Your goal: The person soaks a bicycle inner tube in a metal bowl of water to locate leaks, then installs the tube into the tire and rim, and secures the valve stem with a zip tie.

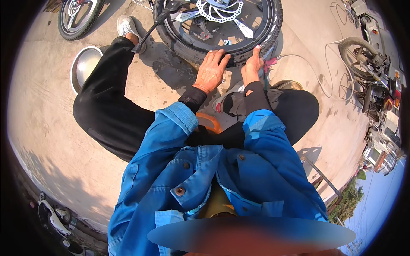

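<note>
A bicycle wheel (245,45) with a black tire (188,53), broad spokes and a silver brake disc (218,9) lies tilted in front of me. My left hand (210,70) is bent over the tire's near edge, its fingertips on the sidewall. Just to its right, my right hand (253,67) grips the same edge, thumb up on the tire and the other fingers mostly hidden. Beside that hand is a pink fitting (270,63) on a pale hose (299,56). A black bar (153,26) slants along the wheel's left side.
A metal basin (81,68) stands left of my bent leg, below another wheel (77,19). An orange object (209,123) lies between my legs. Motorcycles (363,59) are parked at the right; a scooter (53,217) is at the lower left. Loose hose curls over the concrete.
</note>
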### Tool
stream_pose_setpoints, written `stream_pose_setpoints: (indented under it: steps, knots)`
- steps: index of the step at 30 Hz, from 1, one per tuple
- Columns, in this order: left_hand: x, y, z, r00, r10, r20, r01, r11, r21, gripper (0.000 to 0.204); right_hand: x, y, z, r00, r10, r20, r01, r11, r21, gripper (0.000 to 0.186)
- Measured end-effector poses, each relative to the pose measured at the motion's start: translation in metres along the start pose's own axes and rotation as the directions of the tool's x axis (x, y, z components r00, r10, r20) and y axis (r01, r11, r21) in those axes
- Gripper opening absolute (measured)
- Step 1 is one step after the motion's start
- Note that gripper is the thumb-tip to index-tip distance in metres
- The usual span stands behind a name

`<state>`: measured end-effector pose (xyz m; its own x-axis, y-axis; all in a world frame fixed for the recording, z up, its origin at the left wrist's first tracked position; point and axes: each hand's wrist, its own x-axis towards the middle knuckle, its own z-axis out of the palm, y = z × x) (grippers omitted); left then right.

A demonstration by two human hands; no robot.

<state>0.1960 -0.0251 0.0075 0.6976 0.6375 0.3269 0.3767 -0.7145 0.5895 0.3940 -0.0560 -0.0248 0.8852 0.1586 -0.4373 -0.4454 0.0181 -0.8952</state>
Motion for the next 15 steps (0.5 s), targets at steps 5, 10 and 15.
stream_pose_setpoints:
  steps: [5, 10, 15]
  knots:
    - [0.004, -0.023, -0.016, 0.972, -0.179, 0.149, 0.175, 0.984, 0.042, 0.052, -0.008, -0.015, 0.001, 0.992, -0.124, -0.008, 0.115, 0.942, -0.315, 0.102]
    - [0.005, -0.02, -0.006, 0.984, -0.158, 0.081, 0.153, 0.986, 0.068, 0.048, -0.018, 0.025, 0.006, 0.975, 0.034, -0.218, -0.045, 0.998, -0.044, 0.085]
    - [-0.002, -0.003, 0.009, 0.994, -0.107, 0.016, 0.105, 0.99, 0.09, 0.045, 0.007, 0.005, -0.004, 0.998, 0.053, -0.023, -0.054, 0.998, -0.038, 0.09]
